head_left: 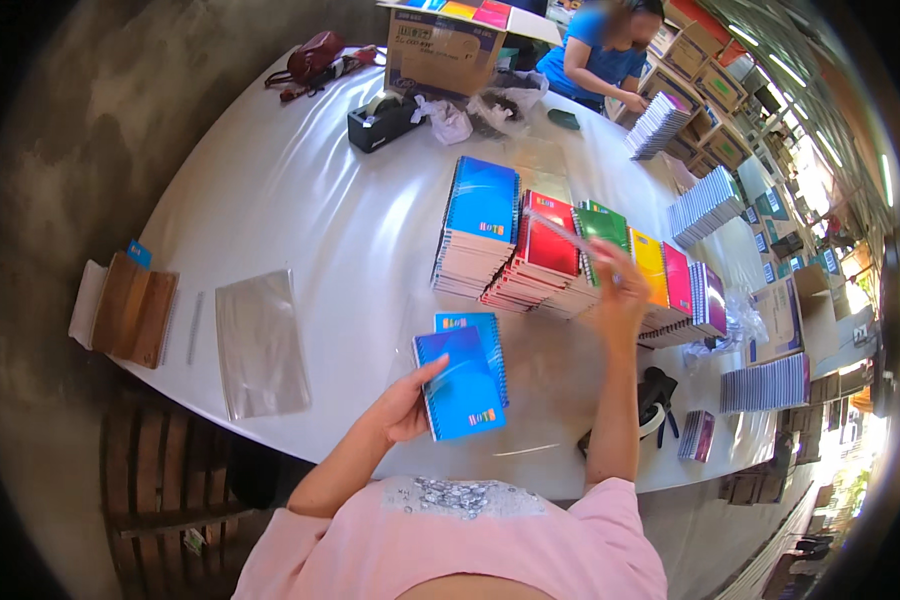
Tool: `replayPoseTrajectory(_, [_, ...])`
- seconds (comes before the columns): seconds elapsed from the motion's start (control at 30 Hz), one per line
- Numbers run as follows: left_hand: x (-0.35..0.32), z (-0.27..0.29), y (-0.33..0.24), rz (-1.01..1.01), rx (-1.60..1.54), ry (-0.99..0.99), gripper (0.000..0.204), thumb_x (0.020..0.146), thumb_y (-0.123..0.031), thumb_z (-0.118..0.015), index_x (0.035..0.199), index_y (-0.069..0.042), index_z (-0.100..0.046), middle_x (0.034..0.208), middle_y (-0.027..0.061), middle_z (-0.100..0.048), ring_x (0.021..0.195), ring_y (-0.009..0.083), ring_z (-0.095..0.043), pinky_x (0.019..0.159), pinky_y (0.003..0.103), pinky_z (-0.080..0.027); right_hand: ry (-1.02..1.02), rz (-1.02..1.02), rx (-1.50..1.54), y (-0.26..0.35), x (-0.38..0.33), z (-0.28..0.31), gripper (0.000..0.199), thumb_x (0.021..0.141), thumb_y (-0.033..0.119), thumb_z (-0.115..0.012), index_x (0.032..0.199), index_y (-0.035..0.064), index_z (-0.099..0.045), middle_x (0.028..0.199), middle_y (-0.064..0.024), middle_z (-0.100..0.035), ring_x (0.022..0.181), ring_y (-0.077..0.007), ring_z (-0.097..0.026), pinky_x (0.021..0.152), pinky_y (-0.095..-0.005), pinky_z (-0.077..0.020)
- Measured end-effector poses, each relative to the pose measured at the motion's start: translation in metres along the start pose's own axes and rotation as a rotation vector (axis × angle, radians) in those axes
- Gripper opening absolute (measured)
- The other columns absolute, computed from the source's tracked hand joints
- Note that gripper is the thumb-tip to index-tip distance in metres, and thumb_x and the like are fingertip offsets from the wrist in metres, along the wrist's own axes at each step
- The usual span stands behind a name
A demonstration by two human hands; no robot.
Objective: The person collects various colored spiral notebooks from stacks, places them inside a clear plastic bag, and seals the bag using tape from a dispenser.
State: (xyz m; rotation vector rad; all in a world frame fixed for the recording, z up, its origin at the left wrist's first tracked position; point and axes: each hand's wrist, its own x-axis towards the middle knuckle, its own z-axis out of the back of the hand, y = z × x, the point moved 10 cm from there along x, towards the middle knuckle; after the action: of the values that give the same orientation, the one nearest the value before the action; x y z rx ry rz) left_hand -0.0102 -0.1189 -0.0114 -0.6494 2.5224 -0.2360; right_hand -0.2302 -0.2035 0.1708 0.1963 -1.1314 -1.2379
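My left hand (406,402) holds a blue spiral notebook (462,385) by its left edge, just above the white table (300,210). A second blue notebook (473,323) lies under it. My right hand (620,285) is raised over the row of notebook stacks, pinching a clear plastic sleeve (560,232) that is hard to make out. The stacks run blue (482,225), red (548,250), green (602,228), yellow (650,268), pink (676,278) and purple (712,298).
Clear plastic sleeves (258,340) lie at the left, beside brown card covers (130,310). A black tape dispenser (382,120), crumpled bags, a cardboard box (442,45) and a red bag (315,55) sit at the far end. Another person (602,50) works beyond, near more notebook piles (705,205).
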Motion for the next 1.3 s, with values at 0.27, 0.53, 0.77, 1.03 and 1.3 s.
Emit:
replayPoseTrajectory(0.27, [0.014, -0.038, 0.006, 0.197, -0.107, 0.361, 0.062, 0.086, -0.043, -0.057, 0.132, -0.004, -0.04, 0.123, 0.0151, -0.053, 0.11, 0.0247, -0.056, 0.089, 0.04, -0.05, 0.942, 0.326, 0.849, 0.088, -0.034, -0.058, 0.028, 0.075, 0.002, -0.066, 0.102, 0.0073, -0.067, 0.121, -0.0157, -0.056, 0.118, -0.0326, -0.047, 0.099, -0.0449, -0.0354])
replayPoseTrajectory(0.53, [0.041, 0.018, 0.015, 0.146, 0.121, 0.095, 0.05, 0.075, -0.001, -0.066, 0.122, 0.0, -0.046, 0.112, 0.0145, -0.059, 0.099, 0.0219, -0.062, 0.084, 0.036, -0.054, 0.235, -0.044, -0.863, -0.031, -0.014, 0.013, 0.048, 0.076, 0.004, -0.063, 0.121, 0.0182, -0.057, 0.129, -0.0114, -0.051, 0.12, -0.0292, -0.048, 0.104, -0.0469, -0.0278])
replayPoseTrajectory(0.77, [0.089, 0.105, 0.026, 0.087, 0.311, -0.078, 0.046, 0.079, -0.007, -0.065, 0.121, -0.003, -0.047, 0.115, 0.0119, -0.059, 0.1, 0.0222, -0.061, 0.083, 0.034, -0.054, 0.024, 0.353, -0.603, 0.067, -0.09, -0.033, 0.041, 0.077, 0.001, -0.056, 0.117, 0.0083, -0.06, 0.115, -0.0067, -0.061, 0.107, -0.0232, -0.058, 0.098, -0.0441, -0.0352])
replayPoseTrajectory(1.03, [0.082, 0.09, 0.041, 0.204, -0.122, 0.192, 0.06, 0.09, -0.048, -0.046, 0.134, -0.007, -0.038, 0.126, 0.0113, -0.052, 0.112, 0.0235, -0.054, 0.093, 0.038, -0.047, 0.597, -0.108, -0.353, 0.029, -0.219, -0.137, 0.047, 0.076, 0.019, -0.067, 0.121, 0.0121, -0.055, 0.126, -0.0083, -0.054, 0.114, -0.0235, -0.051, 0.093, -0.0404, -0.0396])
replayPoseTrajectory(1.3, [0.097, 0.099, 0.056, 0.143, 0.22, 0.088, 0.054, 0.073, 0.0, -0.064, 0.124, -0.004, -0.045, 0.115, 0.0097, -0.058, 0.104, 0.023, -0.058, 0.088, 0.038, -0.049, 0.19, -0.103, -0.584, -0.015, -0.042, 0.023, 0.064, 0.068, 0.006, -0.063, 0.129, 0.0158, -0.048, 0.14, -0.0143, -0.037, 0.13, -0.0308, -0.034, 0.106, -0.0449, -0.028])
